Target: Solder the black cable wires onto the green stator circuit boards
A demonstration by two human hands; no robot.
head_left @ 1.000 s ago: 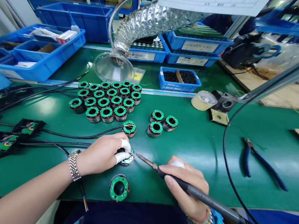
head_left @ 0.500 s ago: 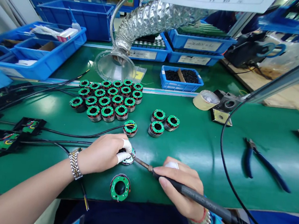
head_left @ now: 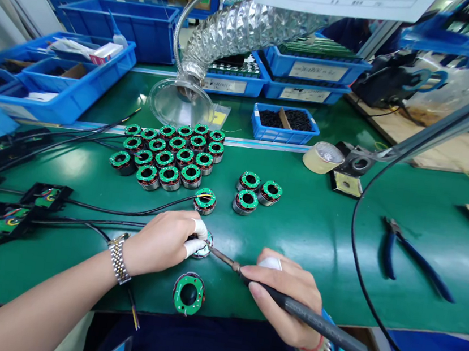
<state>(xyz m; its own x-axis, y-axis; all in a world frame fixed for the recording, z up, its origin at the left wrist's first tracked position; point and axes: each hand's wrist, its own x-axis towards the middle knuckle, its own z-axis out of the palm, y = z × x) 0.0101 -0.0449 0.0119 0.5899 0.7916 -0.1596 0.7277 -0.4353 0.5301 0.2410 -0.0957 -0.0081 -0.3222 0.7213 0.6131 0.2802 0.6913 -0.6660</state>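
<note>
My right hand [head_left: 288,296] grips a soldering iron [head_left: 307,311] like a pen. The iron's tip points left and meets the edge of a stator with a round circuit board [head_left: 203,249]. Over that stator, my left hand [head_left: 170,241] is closed in a pinch, with white finger covers on thumb and forefinger. A black cable [head_left: 126,223] runs under this hand to the stator; its wire ends are mostly hidden by the fingers. Nearer me lies another stator with a green board [head_left: 188,294]. Just beyond the left hand, one stator [head_left: 204,201] has a cable's coloured wires on its top.
Several stators [head_left: 170,159] stand grouped at the back, and three more [head_left: 247,191] to their right. Side cutters [head_left: 405,248] lie at the right. A fume duct [head_left: 235,33] hangs over the bench. Black housings with cables [head_left: 10,222] are at the left. A solder-wire roll [head_left: 322,158] sits behind.
My right hand and the soldering iron's handle have shifted very slightly, and the iron's cord has moved a little right. My left hand stays in place at the stator.
</note>
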